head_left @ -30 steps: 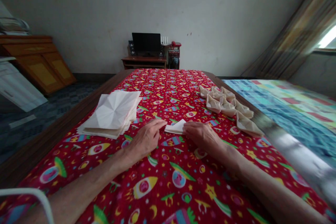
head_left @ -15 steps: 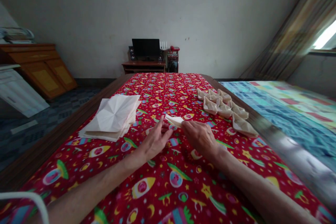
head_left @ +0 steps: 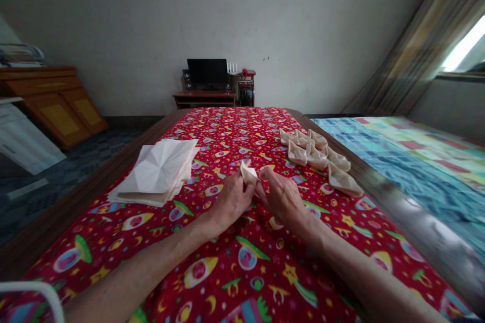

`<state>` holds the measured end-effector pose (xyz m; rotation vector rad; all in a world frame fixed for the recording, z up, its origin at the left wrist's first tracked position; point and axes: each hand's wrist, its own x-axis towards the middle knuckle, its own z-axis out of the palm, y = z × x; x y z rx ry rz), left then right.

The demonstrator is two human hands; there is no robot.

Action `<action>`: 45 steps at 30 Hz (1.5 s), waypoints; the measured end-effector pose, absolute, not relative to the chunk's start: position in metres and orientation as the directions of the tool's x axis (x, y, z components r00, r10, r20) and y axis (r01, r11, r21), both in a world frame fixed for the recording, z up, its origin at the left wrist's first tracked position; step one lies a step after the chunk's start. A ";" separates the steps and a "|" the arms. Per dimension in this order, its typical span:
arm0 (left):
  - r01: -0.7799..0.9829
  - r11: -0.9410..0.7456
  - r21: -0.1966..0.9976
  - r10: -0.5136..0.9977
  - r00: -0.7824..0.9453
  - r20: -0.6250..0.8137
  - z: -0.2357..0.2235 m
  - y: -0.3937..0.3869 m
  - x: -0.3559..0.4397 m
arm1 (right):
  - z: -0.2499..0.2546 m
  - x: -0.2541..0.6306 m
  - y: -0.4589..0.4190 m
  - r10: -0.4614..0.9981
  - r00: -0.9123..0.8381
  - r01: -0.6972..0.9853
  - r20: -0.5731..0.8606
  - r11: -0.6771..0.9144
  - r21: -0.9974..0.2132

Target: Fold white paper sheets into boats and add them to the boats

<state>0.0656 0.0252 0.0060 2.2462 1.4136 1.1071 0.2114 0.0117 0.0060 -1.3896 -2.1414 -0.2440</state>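
1. A pale wall (head_left: 170, 20) stood far beyond the grip, with a dark monitor (head_left: 207, 71) on a small desk (head_left: 204, 99) before it; a wooden cabinet (head_left: 56, 106) stood well off to the left.
2. Under the grip, a red printed cloth (head_left: 212, 282) covered most of the worktop (head_left: 409, 227) (rockets and stars all over it).
3. The left hand (head_left: 231, 202) had its grip closed on a small folded paper (head_left: 249, 173), thumb on the near side.
4. The right hand (head_left: 284, 194) was just beside that paper's right edge, fingers bent; whether its grip pinched the paper, I cannot tell.
5. The folded paper sat between the two hands, one white point sticking up from the left grip.
6. Left of the grip lay a loose stack of creased sheets (head_left: 159, 166), the top one marked with radiating folds.
7. Right of the grip and mostly farther off, folded paper pieces (head_left: 317, 156) clustered near the worktop's edge.
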 end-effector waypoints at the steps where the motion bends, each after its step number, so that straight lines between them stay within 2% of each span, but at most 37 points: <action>1: 0.663 -0.486 0.570 0.856 0.227 0.465 0.006 0.025 0.066 | 0.009 0.211 0.011 0.798 -0.284 0.905 0.531 0.407 -0.127; 4: 0.651 -0.504 0.568 0.846 0.238 0.478 0.007 0.025 0.066 | 0.015 0.211 0.010 0.859 -0.235 0.948 0.454 0.306 -0.088; 6: 0.636 -0.539 0.552 0.824 0.260 0.504 0.010 0.026 0.065 | 0.016 0.212 0.011 0.883 -0.206 0.957 0.422 0.272 -0.102; 11: 0.649 -0.585 0.487 0.779 0.281 0.561 0.014 0.031 0.064 | 0.013 0.214 0.013 0.850 -0.257 0.893 0.461 0.390 -0.222; 13: 0.641 -0.571 0.513 0.796 0.281 0.536 0.014 0.031 0.065 | 0.013 0.214 0.011 0.846 -0.263 0.885 0.463 0.403 -0.233; 16: 0.595 -0.554 0.582 0.824 0.290 0.486 0.012 0.029 0.067 | 0.018 0.212 0.008 0.858 -0.245 0.919 0.451 0.354 -0.173; 20: 0.545 -0.563 0.622 0.823 0.301 0.482 0.011 0.026 0.070 | 0.025 0.209 0.008 0.920 -0.202 0.963 0.336 0.249 -0.103; 22: 0.539 -0.554 0.634 0.830 0.297 0.473 0.013 0.027 0.070 | 0.024 0.211 0.011 0.931 -0.164 0.970 0.325 0.212 -0.116; 25: 0.539 -0.568 0.621 0.820 0.311 0.480 0.015 0.029 0.067 | 0.019 0.214 0.017 0.918 -0.105 0.971 0.384 0.179 -0.162; 29: 0.608 -0.604 0.516 0.789 0.364 0.494 0.011 0.034 0.060 | 0.015 0.219 0.020 0.931 -0.114 0.963 0.348 0.189 -0.190; 35: 0.691 -0.643 0.330 0.745 0.462 0.481 -0.007 0.037 0.046 | 0.012 0.227 0.014 0.903 -0.299 0.922 0.309 0.357 -0.151; 41: 0.695 -0.697 0.178 0.701 0.606 0.375 -0.007 0.033 0.036 | 0.006 0.233 0.012 0.861 -0.445 0.895 0.247 0.440 0.078; 45: 0.697 -0.715 0.051 0.676 0.671 0.305 -0.002 0.035 0.033 | 0.008 0.232 0.008 0.822 -0.517 0.856 0.239 0.493 0.154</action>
